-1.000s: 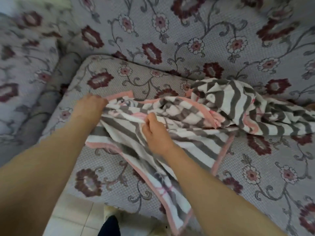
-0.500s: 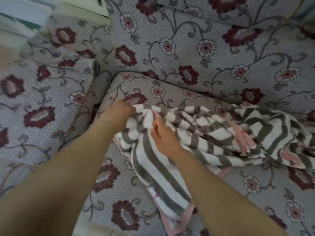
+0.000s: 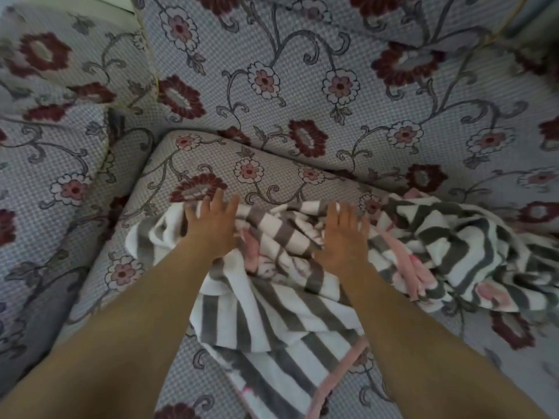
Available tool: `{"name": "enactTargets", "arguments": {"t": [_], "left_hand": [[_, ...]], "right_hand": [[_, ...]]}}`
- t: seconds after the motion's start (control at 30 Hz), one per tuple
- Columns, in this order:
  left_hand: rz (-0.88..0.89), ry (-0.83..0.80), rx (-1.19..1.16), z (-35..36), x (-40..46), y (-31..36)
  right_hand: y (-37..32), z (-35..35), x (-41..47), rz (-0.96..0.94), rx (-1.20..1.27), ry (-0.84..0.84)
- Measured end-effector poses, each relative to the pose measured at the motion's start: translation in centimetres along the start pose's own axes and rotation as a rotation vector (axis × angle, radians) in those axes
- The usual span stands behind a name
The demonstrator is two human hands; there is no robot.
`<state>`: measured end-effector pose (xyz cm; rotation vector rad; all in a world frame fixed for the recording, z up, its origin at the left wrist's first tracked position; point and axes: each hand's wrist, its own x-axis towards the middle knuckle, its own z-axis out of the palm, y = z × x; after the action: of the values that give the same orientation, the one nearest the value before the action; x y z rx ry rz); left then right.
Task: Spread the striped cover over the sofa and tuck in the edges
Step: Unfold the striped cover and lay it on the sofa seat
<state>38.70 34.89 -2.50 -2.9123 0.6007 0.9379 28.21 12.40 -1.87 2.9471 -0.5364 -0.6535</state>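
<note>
Striped cover (image 3: pixel 272 322) lying bunched on the seat cushion (image 3: pixel 211 164) of the floral sofa (image 3: pixel 302 71), near its left end; one pink-edged corner hangs over the front edge, cut off by the frame. Left hand (image 3: pixel 211 225) and right hand (image 3: pixel 341 234) rest flat on the folds, fingers spread, fingertips blurred.

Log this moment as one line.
left hand: flat on striped cover | right hand: flat on cover | cover: bunched, untucked
</note>
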Motion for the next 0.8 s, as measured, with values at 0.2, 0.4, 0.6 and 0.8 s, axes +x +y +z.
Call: {"name": "enactTargets", "arguments": {"t": [0.2,0.4,0.6,0.8], "left_hand": [[-0.016,-0.146,0.143,4.4,1.3,1.5],[0.151,-0.641,-0.018,4.9,-4.3,3.7],[0.154,-0.485,-0.005,5.8,-6.6,4.5],[0.144,-0.649,0.106,10.3,-6.7,6.7]], "right_hand": [[2.5,2.7,1.4,0.107,0.079,-0.22],[3.2,4.7,-4.8,-0.452,0.06,-0.429],[5.1,6.3,-7.1,-0.502,0.086,-0.509],[4.3,9.0,-8.0,-0.475,-0.022,-0.534]]}}
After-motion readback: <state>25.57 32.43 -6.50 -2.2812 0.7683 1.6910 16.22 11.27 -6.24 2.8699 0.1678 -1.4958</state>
